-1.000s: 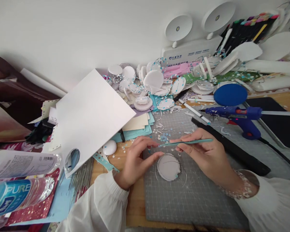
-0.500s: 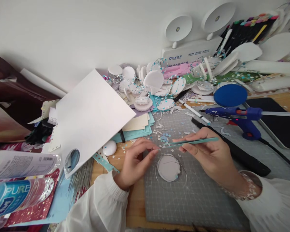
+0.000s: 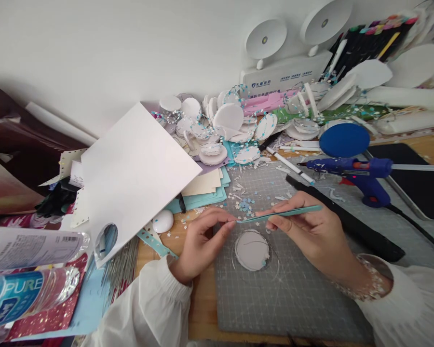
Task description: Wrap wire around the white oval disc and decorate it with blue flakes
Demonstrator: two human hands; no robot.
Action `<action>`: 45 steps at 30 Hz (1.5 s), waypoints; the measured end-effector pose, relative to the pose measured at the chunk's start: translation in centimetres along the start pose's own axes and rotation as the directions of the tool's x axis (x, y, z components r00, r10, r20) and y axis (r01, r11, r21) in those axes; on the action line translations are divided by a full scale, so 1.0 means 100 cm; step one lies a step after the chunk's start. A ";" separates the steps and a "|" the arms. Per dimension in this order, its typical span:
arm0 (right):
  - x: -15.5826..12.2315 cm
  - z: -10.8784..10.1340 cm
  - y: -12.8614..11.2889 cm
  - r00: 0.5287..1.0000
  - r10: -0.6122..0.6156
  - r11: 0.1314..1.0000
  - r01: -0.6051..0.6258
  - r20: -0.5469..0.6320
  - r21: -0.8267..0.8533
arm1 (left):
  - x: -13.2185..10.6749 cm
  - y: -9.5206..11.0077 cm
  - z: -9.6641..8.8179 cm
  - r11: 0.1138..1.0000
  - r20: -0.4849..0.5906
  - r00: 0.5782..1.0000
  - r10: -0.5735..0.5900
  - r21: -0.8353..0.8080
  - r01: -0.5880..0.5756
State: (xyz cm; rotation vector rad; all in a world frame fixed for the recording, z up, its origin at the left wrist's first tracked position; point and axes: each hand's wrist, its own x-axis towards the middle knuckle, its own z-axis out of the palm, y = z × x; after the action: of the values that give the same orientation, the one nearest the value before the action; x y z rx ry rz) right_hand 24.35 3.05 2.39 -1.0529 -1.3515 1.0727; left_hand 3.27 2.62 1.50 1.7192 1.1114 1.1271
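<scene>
Teal tweezers [image 3: 304, 210] lie in my right hand [image 3: 316, 233], gripped between thumb and fingers and pointing left. Their tips meet the fingertips of my left hand [image 3: 208, 241], where thumb and index finger are pinched together. Whatever sits in that pinch is too small to make out. Just below the tips, a round white disc [image 3: 252, 250] lies on the grey cutting mat [image 3: 275, 308], with thin wire looped around it and a bluish bit at its lower right edge. Small blue and white paper shapes [image 3: 246, 205] are scattered behind the tweezers.
A blue glue gun [image 3: 350, 168], a black bar-like object [image 3: 365, 231] and a phone [image 3: 415, 178] lie at right. Decorated white discs [image 3: 227, 118] pile up at the back. At left stand a large white board [image 3: 137, 178] and a water bottle [image 3: 21, 294].
The tweezers have moved left, and their arms have come together at my left fingertips. My left hand stays nearly in place.
</scene>
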 end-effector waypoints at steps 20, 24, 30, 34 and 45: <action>0.002 -0.001 0.001 0.999 0.009 1.000 -0.010 -0.038 -0.020 | 0.001 0.000 0.003 0.929 -0.032 0.977 0.209 0.319 -0.188; 0.000 0.000 0.000 1.000 0.012 1.000 -0.012 0.007 0.005 | 0.001 0.000 0.002 0.927 0.017 0.968 0.249 0.287 -0.243; -0.003 0.000 0.001 1.000 0.019 0.998 -0.020 0.016 0.060 | 0.001 0.001 0.002 0.915 -0.029 0.956 0.292 0.299 -0.270; 0.000 -0.003 0.001 0.999 0.031 0.998 -0.029 -0.029 0.063 | 0.001 0.002 0.001 0.938 -0.079 0.966 0.247 0.271 -0.217; -0.002 0.000 -0.005 0.998 0.048 0.998 -0.046 -0.031 0.050 | 0.000 0.000 0.002 0.986 -0.076 0.991 0.109 0.137 -0.098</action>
State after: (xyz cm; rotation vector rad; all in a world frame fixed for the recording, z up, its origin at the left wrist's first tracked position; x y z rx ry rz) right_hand 24.34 2.72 2.78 -1.0660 -1.2741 1.1138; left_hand 3.49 2.54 1.45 1.8666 1.1828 1.2221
